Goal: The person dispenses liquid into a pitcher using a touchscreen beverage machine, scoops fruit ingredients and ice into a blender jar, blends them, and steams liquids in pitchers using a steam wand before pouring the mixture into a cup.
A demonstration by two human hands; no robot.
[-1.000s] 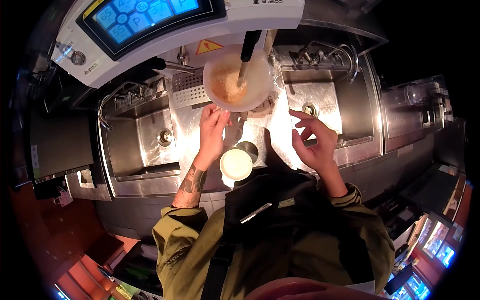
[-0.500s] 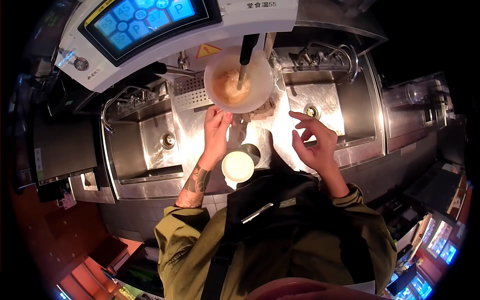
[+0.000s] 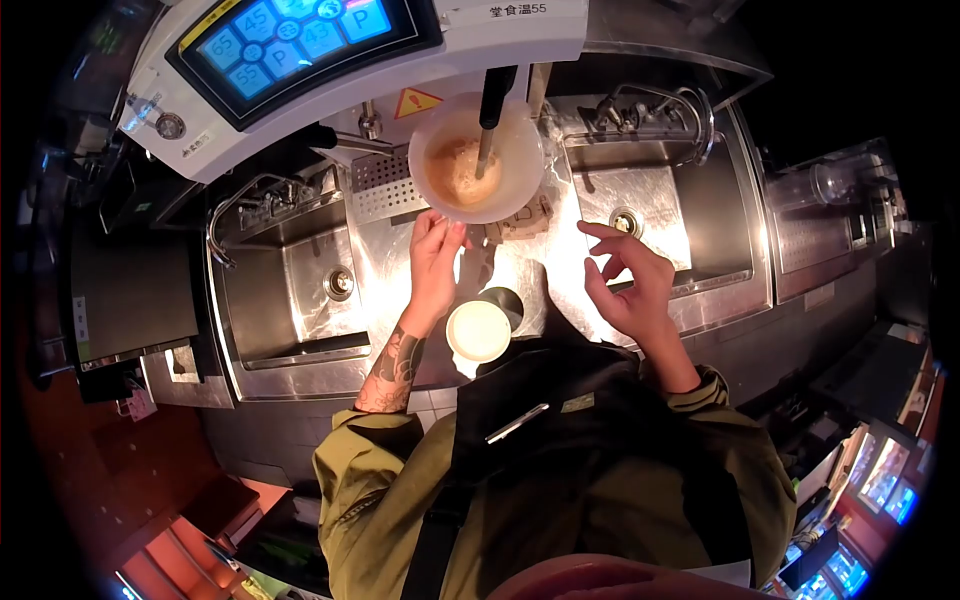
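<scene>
A translucent plastic pitcher [image 3: 524, 172] hangs under the machine, frothy tan liquid [image 3: 460, 180] inside it. From above, a steam wand [image 3: 487, 140] with a black grip reaches down into the liquid. My left hand [image 3: 435, 250] is closed at the pitcher's near side, apparently around its handle, which is mostly hidden. Off to the right, my right hand [image 3: 632, 285] hovers over the counter near the sink edge, fingers loosely bent and apart, holding nothing. A cup or tub with a pale top [image 3: 478, 332] stands on the counter between my forearms, close to the apron.
The white machine [image 3: 500, 38] has a lit blue touch panel [image 3: 295, 45]. A left sink [image 3: 300, 290] and a right sink [image 3: 650, 210], each with a faucet, flank the steel counter [image 3: 390, 265]. Beside the pitcher lies a perforated drip tray [image 3: 383, 185]; a folded brown cloth [image 3: 525, 222] is below it.
One number on the machine's panel has gone from 37 to 43. The view has shifted slightly; both hands and the pitcher hold their places.
</scene>
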